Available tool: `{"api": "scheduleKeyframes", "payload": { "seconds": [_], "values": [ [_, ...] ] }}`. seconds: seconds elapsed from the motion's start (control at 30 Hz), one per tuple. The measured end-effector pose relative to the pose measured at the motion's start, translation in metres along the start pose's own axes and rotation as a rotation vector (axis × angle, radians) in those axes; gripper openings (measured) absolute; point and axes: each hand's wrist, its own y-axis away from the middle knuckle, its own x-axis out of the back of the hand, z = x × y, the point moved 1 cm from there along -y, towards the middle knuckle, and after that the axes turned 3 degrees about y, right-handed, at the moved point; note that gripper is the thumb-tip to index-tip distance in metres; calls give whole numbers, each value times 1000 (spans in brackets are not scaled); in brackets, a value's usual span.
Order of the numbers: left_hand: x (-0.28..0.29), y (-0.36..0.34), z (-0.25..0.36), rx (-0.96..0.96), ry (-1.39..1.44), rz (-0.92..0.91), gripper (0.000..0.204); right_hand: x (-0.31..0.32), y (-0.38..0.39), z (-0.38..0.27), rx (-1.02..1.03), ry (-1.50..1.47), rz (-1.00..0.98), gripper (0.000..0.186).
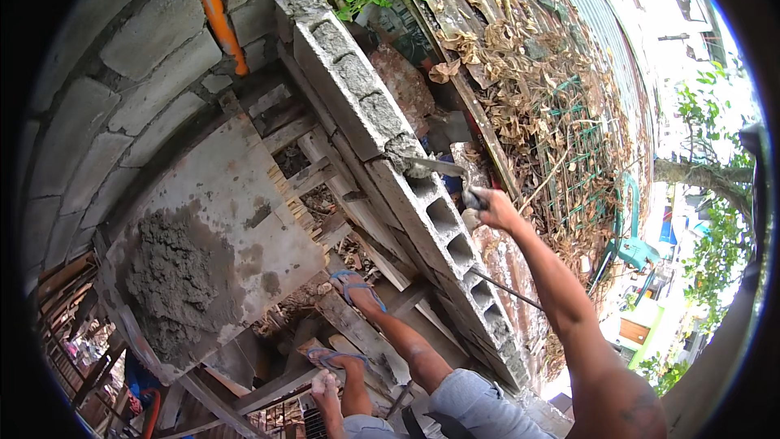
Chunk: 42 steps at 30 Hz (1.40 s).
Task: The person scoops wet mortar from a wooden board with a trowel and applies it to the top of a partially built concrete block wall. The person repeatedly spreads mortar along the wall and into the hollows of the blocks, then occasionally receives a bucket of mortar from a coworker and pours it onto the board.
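Observation:
In my right hand (489, 210), closed round the handle, is a trowel (439, 167). Its metal blade reaches left over the top of the hollow-block wall (392, 164), by the wet mortar (404, 146) at a block joint. Farther along, the block cores are filled with mortar; nearer to me, several open cores (443, 218) show. My left hand (327, 390) hangs low beside my leg, its fingers loosely curled with nothing visible in them. A heap of wet grey mortar (175, 276) lies on a board (236, 158) to the left.
Wooden planks (357, 329) carry my sandalled feet, with gaps between them. A finished block wall (154, 57) with an orange pipe (215, 12) rises at the left. A thin rod (508, 289) sticks out from the low wall. Dry leaves (544, 114) cover the roofing beyond.

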Motion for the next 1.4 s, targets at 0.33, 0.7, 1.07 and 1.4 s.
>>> {"api": "scheduleKeyframes", "payload": {
  "seconds": [0.33, 0.7, 1.07, 1.4],
  "values": [
    [-38, 16, 60, -50, 2, 72, 39, -57, 31, -43, -147, -79, 229, 42],
    [-9, 36, 15, -21, -24, 123, 41, -73, 35, -63, -255, 98, 324, 41],
    [9, 38, -29, -102, 164, 236, 35, 13, -110, -14, 422, 518, 31, 59],
    [-11, -7, -61, -296, 429, 181, 39, -174, 68, -166, -186, -324, -223, 65]
  ]
}}
